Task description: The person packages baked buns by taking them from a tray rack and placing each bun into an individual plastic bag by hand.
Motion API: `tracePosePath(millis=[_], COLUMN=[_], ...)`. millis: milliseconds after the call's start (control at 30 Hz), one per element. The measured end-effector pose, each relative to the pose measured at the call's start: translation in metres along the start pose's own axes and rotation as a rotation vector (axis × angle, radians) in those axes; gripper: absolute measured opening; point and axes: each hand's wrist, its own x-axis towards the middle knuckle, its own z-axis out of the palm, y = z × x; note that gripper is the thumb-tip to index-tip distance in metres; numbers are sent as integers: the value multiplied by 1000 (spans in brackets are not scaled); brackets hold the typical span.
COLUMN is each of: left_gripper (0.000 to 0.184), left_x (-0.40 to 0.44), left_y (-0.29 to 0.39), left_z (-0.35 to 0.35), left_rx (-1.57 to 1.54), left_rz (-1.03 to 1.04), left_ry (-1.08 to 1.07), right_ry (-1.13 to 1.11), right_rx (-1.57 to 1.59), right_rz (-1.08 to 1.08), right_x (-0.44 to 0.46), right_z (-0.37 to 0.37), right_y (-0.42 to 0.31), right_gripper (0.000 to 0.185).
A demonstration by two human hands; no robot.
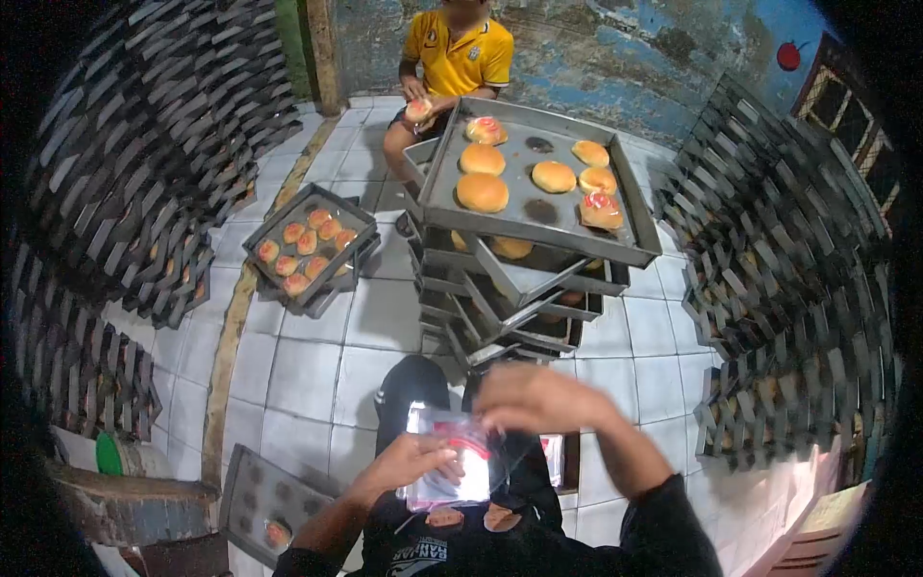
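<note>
On my lap lies a stack of clear printed plastic bags [437, 492], with glare across its top. My left hand [415, 464] grips the stack from the left, fingers lying over it. Above the upper right corner of the bags is my right hand [538, 396], bent at the wrist and blurred by motion. Its fingertips are close to the plastic; whether they pinch a bag I cannot tell. In front of me a metal tray [534, 229] tops a tall stack of trays. It carries several round buns [483, 192], some in clear wrappers with red print.
A person in a yellow shirt [461, 62] sits opposite, holding a wrapped bun [418, 110]. Wrapped buns fill a lower tray [252, 252] on the left. Another tray [245, 481] with one bun lies near my left elbow. Tall tray stacks [769, 192] line both sides.
</note>
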Motion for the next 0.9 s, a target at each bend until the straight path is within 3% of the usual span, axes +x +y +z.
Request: tracePosePath(millis=[33, 67, 100, 133, 200, 300, 400, 433, 533, 600, 733, 800, 867, 900], left_gripper=[24, 22, 18, 18, 19, 20, 23, 24, 28, 28, 27, 27, 29, 31], left_x=[4, 10, 25, 29, 38, 52, 46, 52, 58, 62, 59, 77, 100, 111], left_y=[9, 15, -8, -12, -16, -37, -40, -52, -49, -44, 7, 12, 3, -3], left_z=[-5, -9, -19, -20, -23, -28, -23, -23, -29, -34, -56, -79, -107, -119], left_rx=[-2, -9, -88, -202, -432, -570, -592, -577, -589, -744, -876, -1016, -1034, -993], left_rz=[-18, -33, 217, 243, 291, 315, 309, 312, 334, 329, 369, 368, 299, 233], left_ry=[80, 165, 266, 304, 379, 354, 422, 443, 447, 481, 562, 632, 576, 496], right_ry=[124, 223, 405, 419, 376, 240, 230, 319, 147, 259, 701, 671, 533, 526], right_rx=[29, -229, -130, -200, -331, -596, -418, -378, -407, -243, 90, 435, 425, 291], right_rz=[72, 14, 218, 487, 657, 880, 891, 823, 698, 620, 372, 361, 489, 354], right_x=[24, 45, 64, 91, 128, 160, 180, 177, 170, 156, 118, 95, 75, 66], right_z=[-37, -75, -98, -131, -169, -164, -146, -141, -132, -133, -112, -64, 1, 37], right_y=[8, 34, 71, 91, 188, 279, 223, 200, 159, 132, 66, 44, 8, -3], right_gripper=[16, 18, 24, 31, 42, 59, 79, 88, 83, 77, 63, 58, 52, 49])
